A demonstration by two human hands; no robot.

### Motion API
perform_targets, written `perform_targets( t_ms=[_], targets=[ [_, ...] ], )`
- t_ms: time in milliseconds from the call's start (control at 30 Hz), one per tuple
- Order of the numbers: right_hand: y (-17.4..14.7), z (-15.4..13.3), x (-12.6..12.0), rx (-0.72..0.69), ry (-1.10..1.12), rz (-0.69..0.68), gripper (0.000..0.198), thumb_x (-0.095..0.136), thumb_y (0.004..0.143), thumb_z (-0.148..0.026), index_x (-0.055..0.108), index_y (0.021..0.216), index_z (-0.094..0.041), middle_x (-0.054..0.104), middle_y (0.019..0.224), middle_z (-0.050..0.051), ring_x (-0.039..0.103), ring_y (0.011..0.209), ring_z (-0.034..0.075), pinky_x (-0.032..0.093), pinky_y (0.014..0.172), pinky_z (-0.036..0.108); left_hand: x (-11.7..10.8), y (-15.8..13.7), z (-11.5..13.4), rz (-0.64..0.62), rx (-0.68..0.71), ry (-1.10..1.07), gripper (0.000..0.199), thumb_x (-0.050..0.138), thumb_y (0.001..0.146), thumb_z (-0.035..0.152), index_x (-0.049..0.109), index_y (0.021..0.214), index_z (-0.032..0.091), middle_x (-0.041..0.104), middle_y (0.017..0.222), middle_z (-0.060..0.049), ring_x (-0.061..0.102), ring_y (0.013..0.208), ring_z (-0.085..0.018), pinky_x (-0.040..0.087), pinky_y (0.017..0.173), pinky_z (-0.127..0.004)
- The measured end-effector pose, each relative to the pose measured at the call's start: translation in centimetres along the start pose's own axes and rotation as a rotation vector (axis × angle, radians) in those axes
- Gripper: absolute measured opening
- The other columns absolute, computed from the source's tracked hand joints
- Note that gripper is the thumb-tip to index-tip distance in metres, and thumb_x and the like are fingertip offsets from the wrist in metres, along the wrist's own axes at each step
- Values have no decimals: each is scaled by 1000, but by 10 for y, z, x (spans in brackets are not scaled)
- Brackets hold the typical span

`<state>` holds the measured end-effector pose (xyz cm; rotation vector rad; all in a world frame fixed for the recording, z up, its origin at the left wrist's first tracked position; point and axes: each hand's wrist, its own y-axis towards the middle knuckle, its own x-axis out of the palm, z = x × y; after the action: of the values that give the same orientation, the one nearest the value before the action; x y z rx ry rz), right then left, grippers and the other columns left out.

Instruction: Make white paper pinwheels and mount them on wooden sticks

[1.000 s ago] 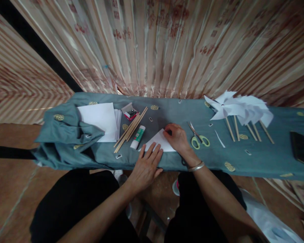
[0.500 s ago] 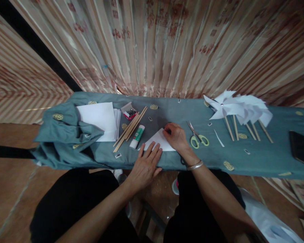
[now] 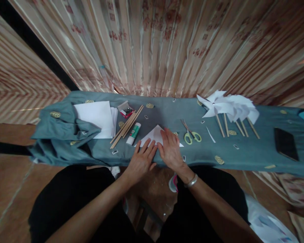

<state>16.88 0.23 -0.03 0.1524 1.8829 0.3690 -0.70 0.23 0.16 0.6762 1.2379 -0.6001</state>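
White paper [image 3: 154, 134], apparently folded into a triangle, lying flat near the front edge of the cloth-covered bench [image 3: 164, 109], peak toward the far side and long edge toward the near side. Laid over its left part, palm down, fingers straight and slightly spread: the left hand [image 3: 140, 158], gripping nothing, thumb off the paper. Laid over its right part: the right hand [image 3: 171, 152], also flattened palm down, clamped on nothing, with one corner of the sheet poking out past its outer side. Right thumb and left fingertips very near each other in the middle; impossible to tell whether touching.

Probably at the creasing step, to judge by both hands lying flat on the fold. For the next move, likely needing firm, even pressure outward to both corners, with the layers kept from slipping and the peak left aligned. Worth minding the front edge of the bench, so near the fold.

Just beyond the left corner: a glue stick [image 3: 133, 134], then wooden sticks [image 3: 126, 127] and a small box [image 3: 126, 111] of tiny dark pieces. To the right: green-handled scissors [image 3: 189, 134], blades slightly parted and pointing away, then a thin paper strip [image 3: 210, 135]; farther right, white pinwheels [image 3: 226, 107] in a row.
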Motion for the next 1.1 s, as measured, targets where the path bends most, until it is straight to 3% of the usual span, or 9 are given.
perform_targets(
  t_ms=[167, 400, 533, 733, 933, 1100],
  targets=[
    [-17, 25, -8, 86, -48, 31, 51, 38, 98, -27, 41, 144, -9, 44, 149, 24, 35, 142, 32, 26, 113, 53, 0, -1, -1, 4, 7, 8, 60, 60, 90, 33, 43, 143, 11, 43, 153, -18, 32, 146, -34, 23, 118, -58],
    [-41, 62, -29, 212, -152, 111, 49, 38, 96, -23, 43, 143, -10, 42, 150, 25, 35, 142, 34, 30, 111, 56, -1, -1, 0, 5, 13, 35, 60, 59, 91, 31, 41, 144, 9, 42, 153, -18, 32, 145, -36, 23, 118, -58],
    [-41, 64, -34, 159, -66, 107, 46, 32, 97, -21, 49, 139, -12, 46, 147, 23, 40, 140, 30, 33, 111, 53, -4, -1, 3, -18, 5, 48, 60, 57, 92, 30, 39, 145, 10, 40, 154, -19, 30, 146, -35, 22, 117, -59],
    [-33, 51, -32, 15, -36, 49, 43, 36, 100, -31, 54, 135, -15, 51, 144, 20, 45, 135, 31, 39, 107, 51, -10, -1, 6, -106, -36, 35, 67, 59, 91, 35, 34, 149, 12, 34, 157, -18, 24, 149, -34, 18, 118, -60],
    [-32, 46, -27, 71, -122, -21, 41, 47, 95, -32, 61, 126, -8, 55, 138, 25, 52, 127, 37, 46, 100, 51, -14, -2, 10, -136, -84, 27, 78, 67, 85, 41, 34, 151, 17, 29, 160, -16, 17, 149, -40, 18, 118, -61],
    [-28, 50, -28, 65, -68, -38, 40, 49, 93, -32, 63, 123, -8, 58, 135, 25, 55, 125, 38, 46, 100, 53, -16, -4, 14, -134, -133, 39, 80, 69, 83, 41, 34, 151, 20, 27, 161, -15, 15, 149, -44, 18, 114, -68]
  ],
)
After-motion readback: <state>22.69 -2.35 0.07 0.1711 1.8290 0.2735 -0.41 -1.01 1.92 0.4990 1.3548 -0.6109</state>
